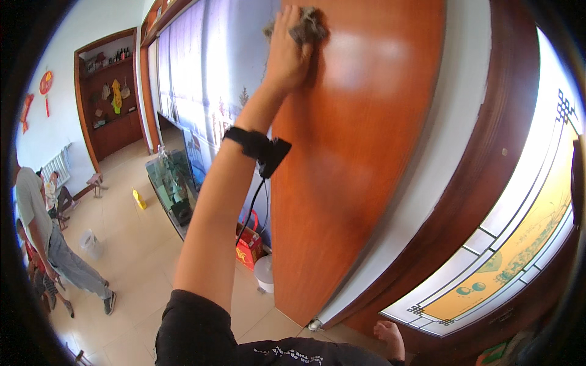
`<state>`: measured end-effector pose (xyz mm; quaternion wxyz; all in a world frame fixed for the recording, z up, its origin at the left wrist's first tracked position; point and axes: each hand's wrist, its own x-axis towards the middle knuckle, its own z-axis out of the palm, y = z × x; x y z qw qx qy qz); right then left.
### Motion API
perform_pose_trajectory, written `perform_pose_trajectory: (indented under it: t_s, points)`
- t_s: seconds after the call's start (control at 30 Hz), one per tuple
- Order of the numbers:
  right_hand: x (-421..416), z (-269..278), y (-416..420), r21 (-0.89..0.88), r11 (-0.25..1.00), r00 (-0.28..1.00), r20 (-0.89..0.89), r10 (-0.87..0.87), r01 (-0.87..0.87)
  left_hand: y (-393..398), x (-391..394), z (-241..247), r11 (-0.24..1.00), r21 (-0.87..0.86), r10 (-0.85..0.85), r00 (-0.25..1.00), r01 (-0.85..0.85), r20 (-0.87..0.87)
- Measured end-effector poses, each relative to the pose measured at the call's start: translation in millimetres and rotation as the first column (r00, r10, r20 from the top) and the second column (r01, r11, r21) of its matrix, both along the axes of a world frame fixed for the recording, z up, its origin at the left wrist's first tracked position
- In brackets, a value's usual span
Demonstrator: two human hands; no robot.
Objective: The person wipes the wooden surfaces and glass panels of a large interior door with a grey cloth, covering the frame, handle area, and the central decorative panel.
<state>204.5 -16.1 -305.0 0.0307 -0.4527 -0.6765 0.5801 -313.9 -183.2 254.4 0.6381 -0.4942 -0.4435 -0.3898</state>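
Note:
My left hand (286, 55) is raised high and presses a crumpled grey-brown cloth (309, 27) against a glossy orange-brown wooden panel (357, 137). Parts of the cloth stick out on both sides of my fingers. A black strap with a small device (261, 148) is fastened around my left forearm, and a cable hangs from it. My right hand (390, 337) is low at the bottom right, its fingers loosely curled with nothing visible in them. It is near the lower part of a dark wooden door (458, 210) with a decorated glass pane (508, 261).
Left of the panel stands a glass-topped cabinet (171, 183) with bottles on it. A red box (248, 247) and a white bin (264, 274) are on the floor. Several people, one standing (41, 219), are at the left, near a bucket (90, 244) and a yellow bottle (138, 199).

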Motion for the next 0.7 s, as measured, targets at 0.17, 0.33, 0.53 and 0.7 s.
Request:
perform_pose_trajectory:
  t_s: [0.17,0.33,0.53,0.7]
  points:
    - [-18,-12,10,0.013,0.997,0.991,-0.108,0.08,-0.079,-2,22,-111,0.996,-0.03,-0.073,0.976,0.08,0.204]
    - [-49,-11,12,0.066,0.983,0.983,-0.053,0.176,-0.173,-18,45,-233,0.984,-0.118,-0.079,0.925,0.132,0.372]
    - [-56,4,-17,0.051,0.985,0.986,-0.006,0.166,-0.166,-33,71,-380,0.937,-0.321,0.062,0.839,0.138,0.54]
    - [-43,7,-34,0.073,0.991,0.991,-0.063,0.12,-0.116,-34,79,-414,0.948,-0.277,0.05,0.787,0.156,0.615]
